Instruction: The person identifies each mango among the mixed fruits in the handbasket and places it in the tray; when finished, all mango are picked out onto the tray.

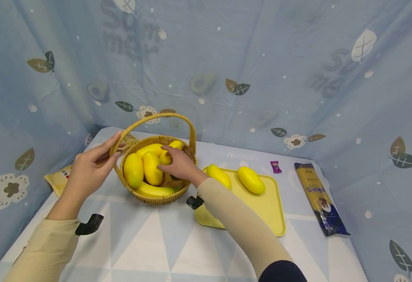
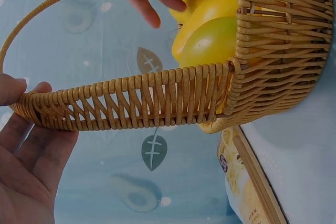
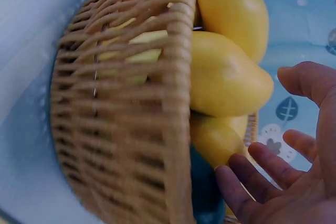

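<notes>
My left hand [image 1: 90,169] pinches the arched handle [image 1: 156,115] of the woven wicker basket [image 1: 156,200] at left; my right hand [image 1: 182,163], fingers parted, hovers over smooth oval mangoes [image 1: 152,168].

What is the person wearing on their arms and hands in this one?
The left hand and right hand wear no gloves. The left sleeve and right sleeve are long and plain beige; farther up the right arm is a dark navy section. Small black pieces jut out near both wrists. No cables show.
</notes>
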Demonstrator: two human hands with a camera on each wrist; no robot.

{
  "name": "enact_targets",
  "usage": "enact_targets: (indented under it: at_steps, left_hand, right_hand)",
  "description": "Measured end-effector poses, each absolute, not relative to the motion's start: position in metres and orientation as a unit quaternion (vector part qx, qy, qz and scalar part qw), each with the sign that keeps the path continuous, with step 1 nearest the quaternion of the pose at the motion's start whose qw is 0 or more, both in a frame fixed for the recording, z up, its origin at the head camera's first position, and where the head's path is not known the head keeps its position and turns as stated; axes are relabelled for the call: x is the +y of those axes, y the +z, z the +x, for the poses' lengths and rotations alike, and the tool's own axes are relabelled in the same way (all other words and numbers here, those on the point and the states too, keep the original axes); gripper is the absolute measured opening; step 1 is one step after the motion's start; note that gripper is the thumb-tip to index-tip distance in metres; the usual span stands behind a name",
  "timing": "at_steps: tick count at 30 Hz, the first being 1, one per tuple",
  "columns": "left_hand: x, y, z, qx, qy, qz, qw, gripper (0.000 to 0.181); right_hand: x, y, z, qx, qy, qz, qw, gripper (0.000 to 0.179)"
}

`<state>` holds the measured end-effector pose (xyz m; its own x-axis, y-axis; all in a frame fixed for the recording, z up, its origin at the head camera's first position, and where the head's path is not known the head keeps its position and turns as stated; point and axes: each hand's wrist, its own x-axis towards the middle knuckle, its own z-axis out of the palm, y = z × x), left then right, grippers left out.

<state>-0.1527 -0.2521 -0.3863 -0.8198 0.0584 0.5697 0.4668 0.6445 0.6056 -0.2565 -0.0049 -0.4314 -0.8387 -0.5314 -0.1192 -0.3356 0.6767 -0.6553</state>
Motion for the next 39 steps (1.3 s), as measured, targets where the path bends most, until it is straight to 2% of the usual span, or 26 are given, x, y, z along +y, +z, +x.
enact_targets:
  at_steps: [13, 26, 39]
  left_hand:
    - [-0.250, -0.387, -0.153, -0.870, -0.387, -0.152, 0.263, 0.072]
    - [-0.252, -0.388, -0.153, -0.870, -0.383, -0.156, 0.268, 0.076]
    - [-0.251, -0.387, -0.152, -0.870, -0.387, -0.150, 0.266, 0.073]
  right_hand:
    - [-0.036, -0.443, -0.256, 0.914, -0.264, -0.248, 0.184, 0.084]
    - [-0.033, -0.446, -0.257, 0.910, -0.301, -0.232, 0.168, 0.069]
    - [-0.034, -0.446, -0.253, 0.914, -0.295, -0.230, 0.155, 0.072]
